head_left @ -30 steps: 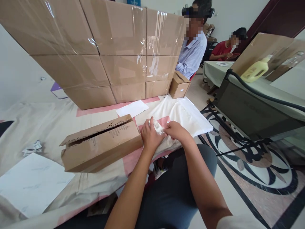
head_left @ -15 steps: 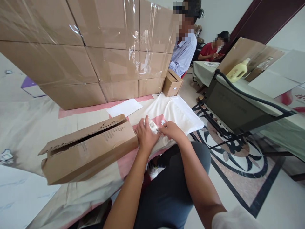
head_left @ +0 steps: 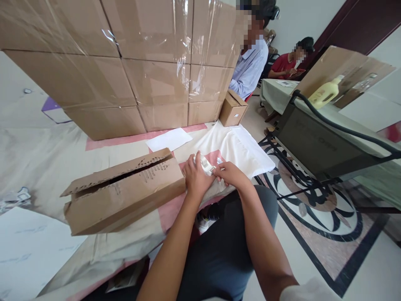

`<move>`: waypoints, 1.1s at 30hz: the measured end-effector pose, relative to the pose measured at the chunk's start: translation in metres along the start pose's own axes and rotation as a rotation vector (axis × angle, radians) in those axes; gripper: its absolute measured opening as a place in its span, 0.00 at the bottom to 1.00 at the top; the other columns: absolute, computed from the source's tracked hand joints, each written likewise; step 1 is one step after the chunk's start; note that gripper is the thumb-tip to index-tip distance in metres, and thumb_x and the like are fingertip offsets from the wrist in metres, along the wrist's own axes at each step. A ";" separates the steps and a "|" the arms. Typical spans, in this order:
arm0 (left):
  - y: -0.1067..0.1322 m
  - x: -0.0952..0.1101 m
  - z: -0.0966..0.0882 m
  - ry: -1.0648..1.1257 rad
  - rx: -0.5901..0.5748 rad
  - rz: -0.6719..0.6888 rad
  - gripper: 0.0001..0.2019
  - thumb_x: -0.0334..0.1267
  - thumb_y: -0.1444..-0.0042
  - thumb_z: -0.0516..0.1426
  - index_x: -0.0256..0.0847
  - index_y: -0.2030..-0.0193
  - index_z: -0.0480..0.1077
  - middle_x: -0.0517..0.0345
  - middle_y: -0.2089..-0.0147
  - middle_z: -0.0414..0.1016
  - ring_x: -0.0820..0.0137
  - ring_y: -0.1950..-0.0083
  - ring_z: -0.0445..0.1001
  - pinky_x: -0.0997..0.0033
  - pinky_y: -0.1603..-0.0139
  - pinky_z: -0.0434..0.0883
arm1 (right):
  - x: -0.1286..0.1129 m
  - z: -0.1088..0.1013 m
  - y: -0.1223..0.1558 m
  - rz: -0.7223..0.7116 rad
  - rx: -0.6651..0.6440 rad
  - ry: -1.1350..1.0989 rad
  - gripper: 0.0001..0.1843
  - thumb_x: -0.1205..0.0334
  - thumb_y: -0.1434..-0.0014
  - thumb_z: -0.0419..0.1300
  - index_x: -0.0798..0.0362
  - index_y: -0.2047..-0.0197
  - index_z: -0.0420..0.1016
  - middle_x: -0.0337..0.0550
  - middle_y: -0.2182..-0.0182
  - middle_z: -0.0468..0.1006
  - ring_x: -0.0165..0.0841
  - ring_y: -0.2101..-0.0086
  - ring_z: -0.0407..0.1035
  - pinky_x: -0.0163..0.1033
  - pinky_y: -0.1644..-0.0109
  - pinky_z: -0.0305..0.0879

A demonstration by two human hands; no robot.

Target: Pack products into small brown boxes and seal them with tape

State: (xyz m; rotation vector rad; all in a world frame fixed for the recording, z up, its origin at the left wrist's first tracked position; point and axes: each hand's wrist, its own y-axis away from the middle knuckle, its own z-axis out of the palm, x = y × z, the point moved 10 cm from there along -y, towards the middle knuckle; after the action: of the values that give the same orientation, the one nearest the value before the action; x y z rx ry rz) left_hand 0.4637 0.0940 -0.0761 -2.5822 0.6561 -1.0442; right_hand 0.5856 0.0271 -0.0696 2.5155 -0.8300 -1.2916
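Small white rounded object (head_left: 206, 165): 1, over the cream-and-pink cloth-covered worktop (head_left: 123, 148), just right of the long brown cardboard box (head_left: 131, 198). Left hand (head_left: 198, 177): wrapped around it. Right hand (head_left: 231, 173): pinching its edge. Changed in 1 second: mainly viewpoint; 2-hand hold same, handling apparently unfinished.

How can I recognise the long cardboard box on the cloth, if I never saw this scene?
First find the high wall of taped boxes. In front of it, on the pale cloth, the long cardboard box lies beside the left hand. Unlike those stacked ones, it has ragged flap edges along a dark slit.
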 end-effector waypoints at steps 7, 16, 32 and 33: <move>-0.001 0.001 -0.002 -0.003 -0.005 0.001 0.48 0.53 0.53 0.68 0.37 0.29 0.57 0.36 0.34 0.66 0.43 0.37 0.69 0.46 0.36 0.65 | -0.003 -0.003 0.000 -0.023 -0.008 -0.010 0.14 0.65 0.38 0.60 0.54 0.76 0.68 0.36 0.79 0.73 0.24 0.82 0.61 0.29 0.79 0.60; 0.000 -0.002 0.002 0.004 0.003 0.008 0.50 0.57 0.55 0.69 0.38 0.28 0.56 0.37 0.34 0.65 0.45 0.37 0.68 0.46 0.36 0.65 | 0.000 -0.006 -0.003 -0.029 -0.020 -0.010 0.14 0.67 0.40 0.59 0.54 0.77 0.70 0.37 0.79 0.74 0.25 0.81 0.60 0.30 0.79 0.60; 0.000 -0.001 0.002 -0.015 -0.009 0.006 0.49 0.52 0.54 0.68 0.38 0.28 0.56 0.37 0.33 0.64 0.45 0.36 0.68 0.47 0.35 0.65 | 0.008 0.001 -0.016 -0.148 -0.012 -0.019 0.12 0.63 0.41 0.60 0.53 0.76 0.69 0.36 0.80 0.74 0.25 0.80 0.58 0.32 0.75 0.57; 0.001 -0.001 0.002 -0.019 -0.013 0.007 0.49 0.52 0.54 0.68 0.39 0.28 0.56 0.37 0.33 0.64 0.45 0.36 0.67 0.47 0.35 0.65 | 0.007 0.001 -0.016 -0.155 -0.007 -0.017 0.12 0.63 0.41 0.60 0.53 0.76 0.68 0.36 0.80 0.74 0.25 0.81 0.57 0.32 0.75 0.56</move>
State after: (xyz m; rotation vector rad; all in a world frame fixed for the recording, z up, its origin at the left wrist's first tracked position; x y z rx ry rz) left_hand 0.4646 0.0942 -0.0788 -2.5954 0.6694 -1.0155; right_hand 0.5945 0.0361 -0.0811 2.6114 -0.6438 -1.3613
